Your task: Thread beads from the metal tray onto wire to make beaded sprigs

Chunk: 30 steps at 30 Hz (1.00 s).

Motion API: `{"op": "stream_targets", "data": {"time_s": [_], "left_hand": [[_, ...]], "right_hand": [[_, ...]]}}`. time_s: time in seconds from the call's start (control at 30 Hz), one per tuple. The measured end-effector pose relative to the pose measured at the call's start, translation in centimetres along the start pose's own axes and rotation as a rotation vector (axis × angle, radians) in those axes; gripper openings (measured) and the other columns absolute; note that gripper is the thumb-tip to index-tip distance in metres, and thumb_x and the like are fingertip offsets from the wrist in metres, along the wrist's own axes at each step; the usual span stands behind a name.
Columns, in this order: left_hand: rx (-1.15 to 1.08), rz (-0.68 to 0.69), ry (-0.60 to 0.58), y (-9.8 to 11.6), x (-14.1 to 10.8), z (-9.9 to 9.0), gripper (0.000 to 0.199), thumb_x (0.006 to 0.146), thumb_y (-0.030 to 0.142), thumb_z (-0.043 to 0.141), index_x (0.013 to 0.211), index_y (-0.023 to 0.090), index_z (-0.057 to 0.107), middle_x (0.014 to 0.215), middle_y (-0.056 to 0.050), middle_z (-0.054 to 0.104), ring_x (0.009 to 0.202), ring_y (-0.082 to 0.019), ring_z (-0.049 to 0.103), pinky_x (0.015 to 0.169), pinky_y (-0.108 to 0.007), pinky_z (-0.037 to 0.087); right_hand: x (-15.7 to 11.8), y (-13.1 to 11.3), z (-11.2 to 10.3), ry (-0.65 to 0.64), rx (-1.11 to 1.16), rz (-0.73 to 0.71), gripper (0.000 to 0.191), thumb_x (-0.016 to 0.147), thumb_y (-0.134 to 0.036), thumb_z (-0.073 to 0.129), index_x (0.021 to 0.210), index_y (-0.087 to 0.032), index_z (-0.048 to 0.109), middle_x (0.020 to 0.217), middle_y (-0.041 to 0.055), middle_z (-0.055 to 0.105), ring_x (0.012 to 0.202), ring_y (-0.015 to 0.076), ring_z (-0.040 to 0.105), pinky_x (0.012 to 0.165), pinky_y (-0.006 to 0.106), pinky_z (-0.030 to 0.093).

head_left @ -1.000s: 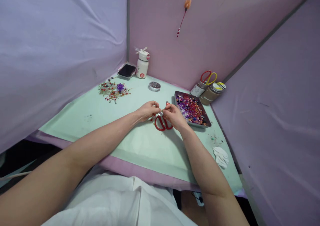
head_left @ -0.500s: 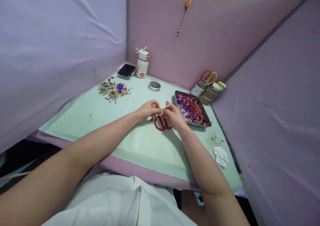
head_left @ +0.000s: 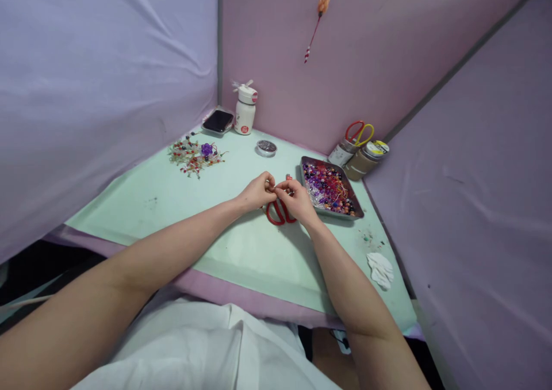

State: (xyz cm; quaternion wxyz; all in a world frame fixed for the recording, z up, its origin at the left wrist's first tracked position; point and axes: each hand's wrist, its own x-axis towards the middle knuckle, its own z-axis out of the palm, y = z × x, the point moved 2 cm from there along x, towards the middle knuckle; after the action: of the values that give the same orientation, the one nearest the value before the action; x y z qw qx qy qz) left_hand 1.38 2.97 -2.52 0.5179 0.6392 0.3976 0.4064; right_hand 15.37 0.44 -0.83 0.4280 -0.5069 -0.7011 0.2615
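My left hand (head_left: 257, 192) and my right hand (head_left: 296, 198) meet fingertip to fingertip over the middle of the table. Both are closed in a pinch; whatever lies between the fingers is too small to make out. Beneath them rest scissors with red handles (head_left: 276, 213), their upper part covered by my right hand. Close by on the right stands a metal tray (head_left: 360, 213) holding purple, orange and clear beads (head_left: 325, 186) along with red thread. A heap of strung bead pieces (head_left: 194, 159) lies to the left, with a purple bead cluster (head_left: 207, 149) on it.
At the back are a phone (head_left: 218, 121), a white bottle (head_left: 245, 114) and a small round container (head_left: 266, 147). Two jars (head_left: 362, 163), one with scissors in it (head_left: 364, 134), stand behind the tray. A crumpled white cloth (head_left: 380, 270) lies at right. Fabric walls (head_left: 267, 39) enclose the table.
My right hand has shifted slightly left, and its fingertips now touch those of my left hand. The objects on the table stay where they were.
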Motion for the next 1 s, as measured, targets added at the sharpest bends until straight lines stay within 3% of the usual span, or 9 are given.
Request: {"op": "stream_targets", "data": {"time_s": [0.23, 0.37, 0.67, 1.0], "left_hand": [[-0.125, -0.113, 0.045, 0.4, 0.0, -0.3, 0.028, 0.067, 0.012, 0.065, 0.082, 0.02, 0.043, 0.063, 0.005, 0.054, 0.047, -0.006, 0.041, 0.047, -0.02, 0.028], [-0.221, -0.218, 0.043, 0.9, -0.1, -0.5, 0.029, 0.066, 0.01, 0.066, 0.083, 0.02, 0.044, 0.062, 0.005, 0.053, 0.045, -0.006, 0.041, 0.046, -0.021, 0.027], [-0.437, -0.332, -0.069, 1.2, -0.2, -0.9, 0.03, 0.063, 0.008, 0.071, 0.082, 0.018, 0.049, 0.064, 0.001, 0.056, 0.051, -0.007, 0.046, 0.051, -0.023, 0.031], [-0.578, -0.405, -0.185, 0.6, 0.1, -1.3, 0.029, 0.062, 0.01, 0.076, 0.078, 0.016, 0.053, 0.065, 0.001, 0.057, 0.056, -0.008, 0.05, 0.055, -0.023, 0.038]], "right_hand": [[0.1, 0.2, -0.4, 0.059, -0.003, -0.055, 0.014, 0.083, -0.03, 0.051, 0.076, -0.02, 0.058, 0.081, 0.0019, 0.058, 0.084, 0.0172, 0.053, 0.087, 0.035, 0.04], [0.0, -0.1, -0.4, 0.03, -0.01, -0.059, 0.014, 0.083, -0.029, 0.049, 0.075, -0.021, 0.057, 0.079, 0.0018, 0.059, 0.085, 0.0181, 0.053, 0.089, 0.036, 0.04], [0.1, 0.2, -0.5, -0.029, -0.043, -0.093, 0.014, 0.086, -0.028, 0.047, 0.077, -0.021, 0.056, 0.083, 0.0018, 0.058, 0.089, 0.018, 0.053, 0.097, 0.038, 0.035], [0.2, -0.3, -1.0, -0.083, -0.107, -0.161, 0.011, 0.087, -0.025, 0.046, 0.078, -0.021, 0.052, 0.084, 0.0034, 0.051, 0.086, 0.0181, 0.05, 0.082, 0.034, 0.04]]}}
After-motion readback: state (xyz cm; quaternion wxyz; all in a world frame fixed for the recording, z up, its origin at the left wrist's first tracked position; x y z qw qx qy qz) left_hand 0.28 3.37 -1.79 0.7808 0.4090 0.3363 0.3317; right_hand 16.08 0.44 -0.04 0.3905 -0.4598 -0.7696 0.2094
